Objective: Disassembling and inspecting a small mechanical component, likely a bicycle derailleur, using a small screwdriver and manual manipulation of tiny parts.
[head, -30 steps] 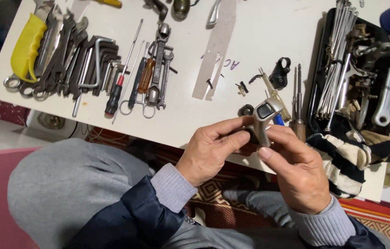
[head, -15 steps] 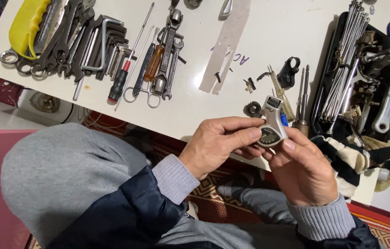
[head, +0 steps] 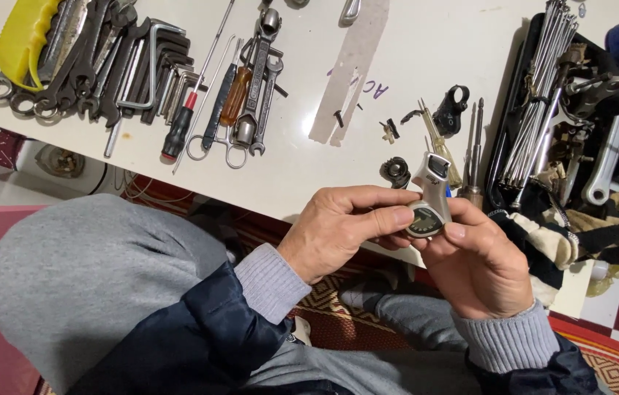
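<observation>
White tabletop [head: 426, 66] fills the upper field, its near edge running just above your hands. At centre right you hold a small silver-grey metal-and-plastic lever unit with a round dark dial face [head: 428, 205], raised clear of the table edge. Its long axis runs roughly upright in the view, the dial end low between your fingers, the narrow black-capped end pointing away from you toward the table. Your left hand [head: 342, 230] comes in from the left, thumb and forefinger closed on the dial end; your right hand [head: 481, 267] cups it from below and the right, thumb on the dial's lower rim. Both hands grip it and lie about equally near, fingertips almost meeting across the dial.

Just beyond the unit, on the table, lie a small dark round part [head: 396, 172], a black clamp-like piece [head: 452, 111] and slim screwdrivers [head: 474, 146]. Farther left are an orange-handled screwdriver [head: 236, 95] and a row of wrenches and hex keys [head: 115, 69]. To the right, a black tray [head: 518, 80] holds a bundle of thin steel spokes [head: 540, 95].
</observation>
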